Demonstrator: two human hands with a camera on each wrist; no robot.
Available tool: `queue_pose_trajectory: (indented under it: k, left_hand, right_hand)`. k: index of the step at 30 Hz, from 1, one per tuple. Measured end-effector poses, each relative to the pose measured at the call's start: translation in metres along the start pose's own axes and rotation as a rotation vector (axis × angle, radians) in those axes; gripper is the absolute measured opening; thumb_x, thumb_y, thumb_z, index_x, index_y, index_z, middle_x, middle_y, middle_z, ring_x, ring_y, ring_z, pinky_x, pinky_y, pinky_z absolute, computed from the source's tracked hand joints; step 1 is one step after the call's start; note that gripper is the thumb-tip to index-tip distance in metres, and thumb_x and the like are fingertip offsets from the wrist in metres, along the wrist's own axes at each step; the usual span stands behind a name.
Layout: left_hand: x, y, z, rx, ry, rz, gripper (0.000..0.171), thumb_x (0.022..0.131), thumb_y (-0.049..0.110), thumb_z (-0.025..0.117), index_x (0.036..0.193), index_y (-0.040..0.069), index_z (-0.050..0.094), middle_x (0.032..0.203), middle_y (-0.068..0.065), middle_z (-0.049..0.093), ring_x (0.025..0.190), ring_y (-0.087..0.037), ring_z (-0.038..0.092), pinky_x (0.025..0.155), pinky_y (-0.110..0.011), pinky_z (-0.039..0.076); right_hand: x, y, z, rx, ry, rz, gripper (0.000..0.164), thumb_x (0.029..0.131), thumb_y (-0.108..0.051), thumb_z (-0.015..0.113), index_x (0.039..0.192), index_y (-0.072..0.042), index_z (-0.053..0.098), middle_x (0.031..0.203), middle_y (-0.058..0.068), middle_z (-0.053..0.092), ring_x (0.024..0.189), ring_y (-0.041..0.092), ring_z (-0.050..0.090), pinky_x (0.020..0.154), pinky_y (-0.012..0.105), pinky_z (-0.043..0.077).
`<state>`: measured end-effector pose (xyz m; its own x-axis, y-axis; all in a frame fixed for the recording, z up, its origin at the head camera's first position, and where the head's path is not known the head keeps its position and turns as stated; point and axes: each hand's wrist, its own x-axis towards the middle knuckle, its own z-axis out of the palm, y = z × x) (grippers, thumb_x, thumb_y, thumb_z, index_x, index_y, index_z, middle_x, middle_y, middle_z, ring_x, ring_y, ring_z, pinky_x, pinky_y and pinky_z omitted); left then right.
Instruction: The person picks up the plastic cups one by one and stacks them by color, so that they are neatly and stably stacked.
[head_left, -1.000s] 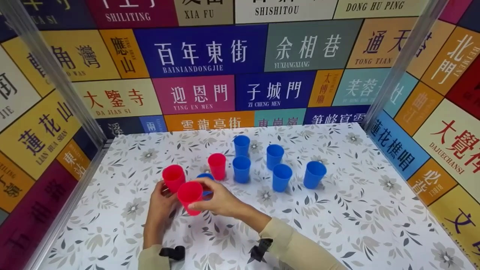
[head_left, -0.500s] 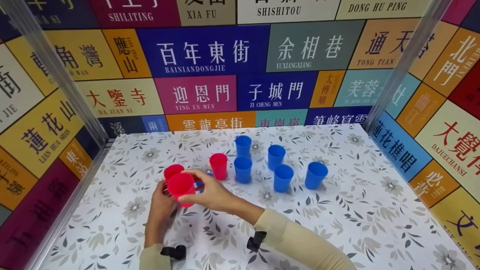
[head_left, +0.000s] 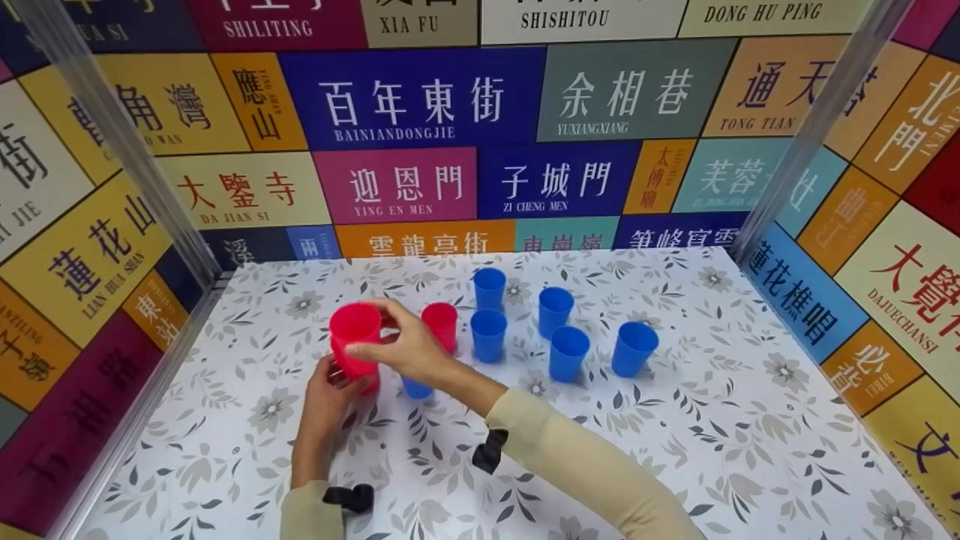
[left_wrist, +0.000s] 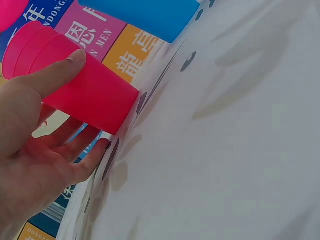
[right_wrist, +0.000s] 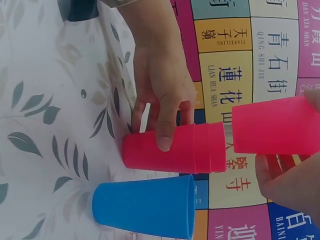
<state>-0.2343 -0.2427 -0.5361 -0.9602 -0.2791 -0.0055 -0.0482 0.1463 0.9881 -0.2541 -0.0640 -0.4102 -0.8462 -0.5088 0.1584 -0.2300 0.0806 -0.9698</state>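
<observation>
My left hand (head_left: 327,405) grips a nested stack of red cups (right_wrist: 175,155) low on the table, thumb on the near side in the left wrist view. Several rims show at the stack's top. My right hand (head_left: 412,346) holds another red cup (head_left: 355,330) by its side, directly above the stack. In the right wrist view a small gap separates this cup's base from the stack's top rim. A blue cup (right_wrist: 145,207) stands upright just right of the stack, partly hidden by my right hand in the head view. Behind that hand stands a single red cup (head_left: 441,324).
Several upright blue cups stand to the right, among them one at the back (head_left: 490,286) and one farthest right (head_left: 635,350). A white floral cloth (head_left: 600,465) covers the table. Sign-printed panels (head_left: 409,97) wall off the back and both sides.
My right hand has carried its red cup up and to the left, from beside the stack to above it. My left hand has stayed at the stack.
</observation>
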Motion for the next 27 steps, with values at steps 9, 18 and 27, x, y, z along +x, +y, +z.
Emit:
queue_pose_trajectory:
  k: [9,18,27]
  left_hand:
    - [0.000,0.002,-0.002,0.006,-0.022,-0.046,0.062,0.088,0.011,0.076,0.141,0.007,0.044,0.140,-0.018,0.054,0.127,-0.034,0.056,0.109,-0.044,0.049]
    - [0.001,0.001,-0.004,0.024,-0.029,-0.043,0.063,0.087,0.012,0.076,0.142,0.008,0.044,0.141,-0.018,0.054,0.128,-0.034,0.056,0.111,-0.048,0.046]
    - [0.001,-0.001,-0.004,0.052,-0.019,-0.024,0.060,0.088,0.009,0.075,0.140,0.006,0.045,0.139,-0.021,0.055,0.127,-0.036,0.057,0.109,-0.048,0.048]
  right_hand:
    - [0.020,-0.006,0.002,0.015,0.056,-0.011,0.064,0.085,-0.029,0.080,0.142,-0.021,0.052,0.128,0.003,0.062,0.111,0.014,0.059,0.086,0.028,0.058]
    - [0.033,-0.002,0.008,0.028,0.072,0.031,0.065,0.084,-0.030,0.081,0.141,-0.021,0.052,0.130,0.001,0.060,0.117,0.015,0.056,0.089,0.029,0.057]
    - [0.040,0.005,0.013,0.019,0.070,0.055,0.066,0.084,-0.029,0.081,0.142,-0.018,0.051,0.133,0.003,0.059,0.119,0.019,0.057,0.092,0.029,0.056]
